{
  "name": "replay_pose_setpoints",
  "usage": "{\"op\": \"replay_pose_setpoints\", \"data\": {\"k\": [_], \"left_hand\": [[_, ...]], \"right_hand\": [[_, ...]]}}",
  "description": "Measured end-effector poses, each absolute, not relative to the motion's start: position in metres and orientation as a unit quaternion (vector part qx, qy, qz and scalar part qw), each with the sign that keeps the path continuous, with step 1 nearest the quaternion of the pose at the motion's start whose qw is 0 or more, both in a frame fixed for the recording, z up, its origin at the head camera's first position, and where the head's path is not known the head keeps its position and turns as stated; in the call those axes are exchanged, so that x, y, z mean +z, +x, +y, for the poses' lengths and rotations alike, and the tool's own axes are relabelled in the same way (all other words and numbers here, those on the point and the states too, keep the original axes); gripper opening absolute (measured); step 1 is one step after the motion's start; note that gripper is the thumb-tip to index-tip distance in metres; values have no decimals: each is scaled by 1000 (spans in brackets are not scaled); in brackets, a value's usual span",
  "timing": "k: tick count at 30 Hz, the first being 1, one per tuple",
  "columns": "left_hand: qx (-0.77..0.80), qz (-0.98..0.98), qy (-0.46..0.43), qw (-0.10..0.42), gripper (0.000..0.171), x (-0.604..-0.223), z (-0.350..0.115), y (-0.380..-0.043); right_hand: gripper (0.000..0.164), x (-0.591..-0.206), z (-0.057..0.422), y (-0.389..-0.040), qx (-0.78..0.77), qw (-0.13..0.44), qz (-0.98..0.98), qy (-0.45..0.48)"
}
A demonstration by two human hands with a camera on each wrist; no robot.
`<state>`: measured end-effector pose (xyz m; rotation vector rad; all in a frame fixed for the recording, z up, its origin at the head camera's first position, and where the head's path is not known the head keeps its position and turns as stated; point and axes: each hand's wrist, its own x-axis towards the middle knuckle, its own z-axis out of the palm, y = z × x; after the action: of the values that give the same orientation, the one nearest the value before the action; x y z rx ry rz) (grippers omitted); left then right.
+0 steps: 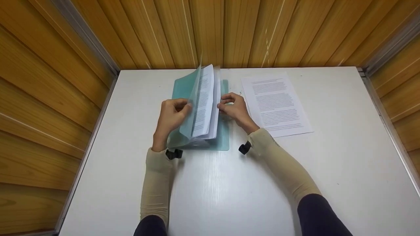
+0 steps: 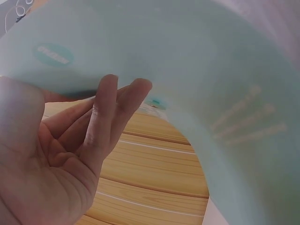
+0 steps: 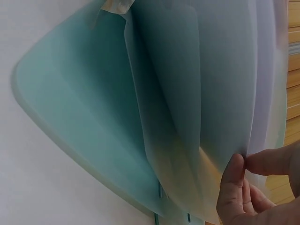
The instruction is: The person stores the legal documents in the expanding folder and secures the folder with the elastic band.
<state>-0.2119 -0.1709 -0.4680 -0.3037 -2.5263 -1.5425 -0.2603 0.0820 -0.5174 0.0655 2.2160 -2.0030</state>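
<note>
A translucent teal folder [image 1: 224,139] lies on the table with its cover [image 1: 187,123] lifted and printed sheets [image 1: 204,101] standing up inside. My left hand [image 1: 172,114] pinches the edge of the raised cover between thumb and fingers. In the left wrist view, that cover [image 2: 197,42] bends over the hand, and part of the thumb is hidden. On the other side, my right hand [image 1: 237,107] pinches the free edge of the upright sheets. The right wrist view shows its thumb and index finger meeting at the sheet edge, beside the folder's teal back [image 3: 70,89].
A printed sheet of paper [image 1: 277,105] lies flat on the white table [image 1: 334,157], to the right of the folder. Wood-panelled walls [image 1: 239,32] stand behind the table and at both sides. A small black camera mount [image 1: 244,148] sits at each wrist.
</note>
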Motion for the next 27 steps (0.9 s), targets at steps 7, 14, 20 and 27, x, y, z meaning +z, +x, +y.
{"op": "replay_pose_setpoints", "data": {"k": [7,14,20,27], "left_hand": [[-515,-847,-101,83,23,-468,-171,-212],[-516,-847,-99,82,24,-467,-171,-212],[-512,-850,-98,80,23,-467,-171,-212],[-513,-849,-101,81,22,-467,-173,-212]], "right_hand": [[28,-517,87,-258,-659,80,747,24],[35,-512,95,-257,-673,92,734,27],[40,-508,107,-257,-670,94,736,25],[35,-500,123,-253,-649,83,756,14]]}}
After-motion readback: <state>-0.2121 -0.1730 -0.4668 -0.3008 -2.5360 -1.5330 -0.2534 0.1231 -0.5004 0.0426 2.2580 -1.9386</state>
